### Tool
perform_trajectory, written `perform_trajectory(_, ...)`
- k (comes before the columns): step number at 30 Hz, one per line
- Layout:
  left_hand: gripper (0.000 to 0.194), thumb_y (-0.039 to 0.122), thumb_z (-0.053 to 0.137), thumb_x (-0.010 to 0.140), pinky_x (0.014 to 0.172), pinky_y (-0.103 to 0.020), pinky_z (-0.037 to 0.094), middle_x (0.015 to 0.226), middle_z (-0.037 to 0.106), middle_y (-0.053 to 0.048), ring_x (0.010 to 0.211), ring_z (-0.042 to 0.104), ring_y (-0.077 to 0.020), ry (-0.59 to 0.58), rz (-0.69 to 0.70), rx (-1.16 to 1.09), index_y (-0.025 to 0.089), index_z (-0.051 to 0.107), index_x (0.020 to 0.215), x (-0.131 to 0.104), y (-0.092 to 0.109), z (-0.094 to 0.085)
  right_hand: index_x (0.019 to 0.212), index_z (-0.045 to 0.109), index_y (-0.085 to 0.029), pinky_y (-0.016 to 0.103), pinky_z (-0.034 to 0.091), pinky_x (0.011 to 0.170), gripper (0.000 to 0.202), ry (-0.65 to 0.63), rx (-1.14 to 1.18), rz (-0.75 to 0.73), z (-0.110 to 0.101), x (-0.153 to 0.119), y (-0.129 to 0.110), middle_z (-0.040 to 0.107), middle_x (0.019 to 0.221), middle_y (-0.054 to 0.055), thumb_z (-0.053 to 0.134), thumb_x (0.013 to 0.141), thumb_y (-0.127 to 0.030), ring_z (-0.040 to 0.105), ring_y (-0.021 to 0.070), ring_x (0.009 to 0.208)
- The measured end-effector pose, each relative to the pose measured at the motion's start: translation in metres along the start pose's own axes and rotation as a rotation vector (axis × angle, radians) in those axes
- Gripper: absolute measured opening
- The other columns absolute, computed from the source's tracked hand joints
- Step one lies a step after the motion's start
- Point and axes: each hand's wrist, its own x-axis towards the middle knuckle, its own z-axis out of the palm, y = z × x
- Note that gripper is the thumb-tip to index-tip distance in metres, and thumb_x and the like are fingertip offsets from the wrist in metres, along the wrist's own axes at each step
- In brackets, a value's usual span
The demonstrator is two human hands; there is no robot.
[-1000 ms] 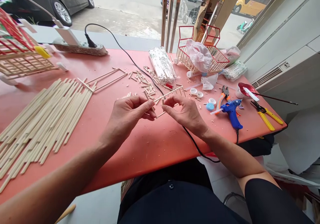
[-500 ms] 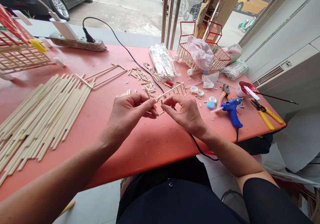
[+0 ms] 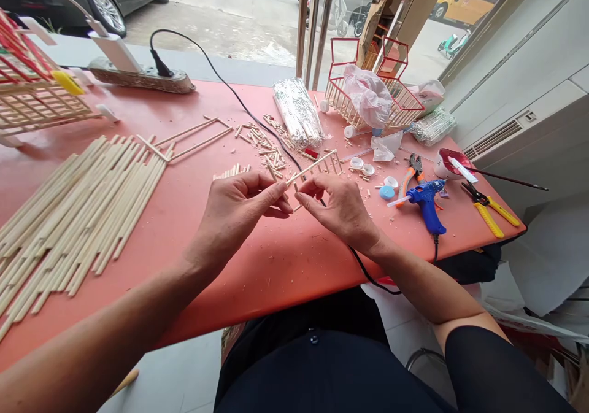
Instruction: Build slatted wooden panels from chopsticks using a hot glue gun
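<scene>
Between my hands is a small ladder-like frame of thin wooden sticks (image 3: 317, 166), raised above the pink tabletop. My left hand (image 3: 242, 207) pinches its near end between thumb and fingers. Close beside it, my right hand (image 3: 343, 207) is closed with thumb against forefinger at a short wooden stick (image 3: 296, 188); the fingers partly hide where this stick meets the frame. Short cut sticks (image 3: 269, 152) lie scattered behind my hands. To the left, many long wooden sticks (image 3: 92, 210) are spread in a bundle, with a larger stick frame (image 3: 197, 137) touching their far end.
A blue glue gun (image 3: 427, 204), orange-handled pliers (image 3: 411, 177) and yellow-handled cutters (image 3: 490, 207) lie at the right. A black cable (image 3: 257, 115) crosses the table beneath my hands. Behind stand a stick basket (image 3: 405, 103), a wrapped stick pack (image 3: 298, 113) and a power strip (image 3: 142, 80).
Both hands keep nearly the same pose on the frame. The view has shifted very slightly; nothing has visibly been taken up or let go.
</scene>
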Motion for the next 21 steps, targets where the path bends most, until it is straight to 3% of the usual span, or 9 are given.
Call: perform_trajectory(21,0.023,0.038,0.078,0.083,0.072,-0.034,0.069,0.071,0.077,-0.005,0.070,0.078,-0.0211,0.022,0.005,0.032,0.018,0.072,0.073,-0.0024,-0.0014,0.0054,0.079,0.064,-0.020,0.031,0.040,0.075,0.015,-0.090,-0.108,0.015,-0.0001,0.0028,-0.0019,0.073,0.081,0.002,0.066,0.093,-0.018,0.061,0.0165,0.076)
